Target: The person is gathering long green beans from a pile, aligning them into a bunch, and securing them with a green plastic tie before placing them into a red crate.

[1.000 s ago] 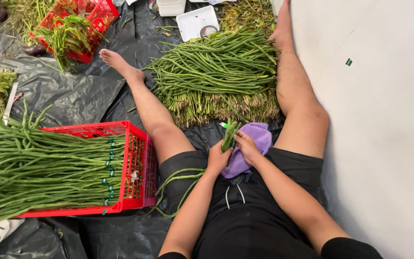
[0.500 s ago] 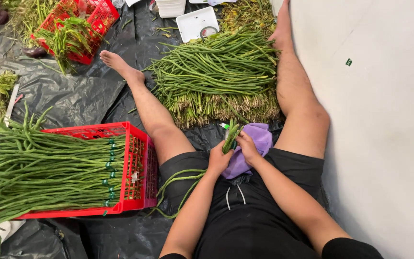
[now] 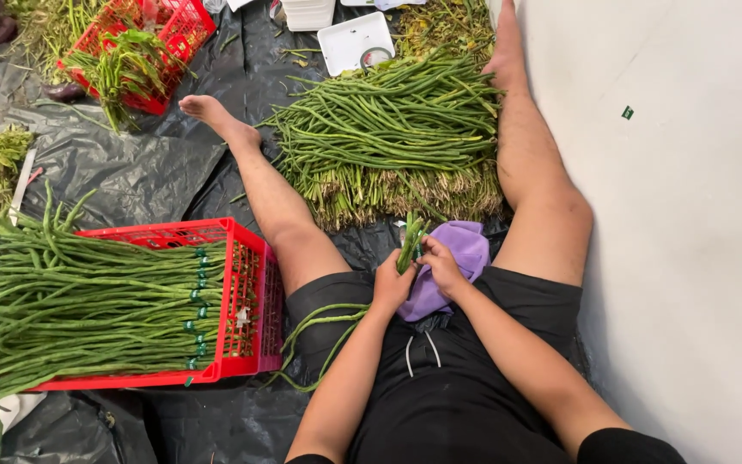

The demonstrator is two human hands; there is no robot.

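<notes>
Head view looks down on a person sitting on black plastic sheeting [image 3: 139,172] with legs spread, back near a pale wall [image 3: 697,215]. Both hands meet over the lap. The left hand [image 3: 391,283] is curled shut around a small bunch of long beans [image 3: 410,243], whose cut ends stick up past the fingers while the long tails [image 3: 315,331] trail down and left over the thigh onto the sheeting. The right hand [image 3: 441,265] is closed too, fingers pinched at the upper part of the same bunch, touching the left hand. Just under and beside the hands lies a purple cloth [image 3: 461,253] on the black shorts. Between the legs, ahead of the hands, lies a large pile of beans [image 3: 388,137], ends toward the person. To the person's left stands a red crate [image 3: 234,301] with banded bean bundles [image 3: 70,301] laid across it, their tips hanging out beyond its far side. Farther off sits a second red crate [image 3: 169,43] with greens in it, and a white tray [image 3: 354,39] lies beyond the pile.
</notes>
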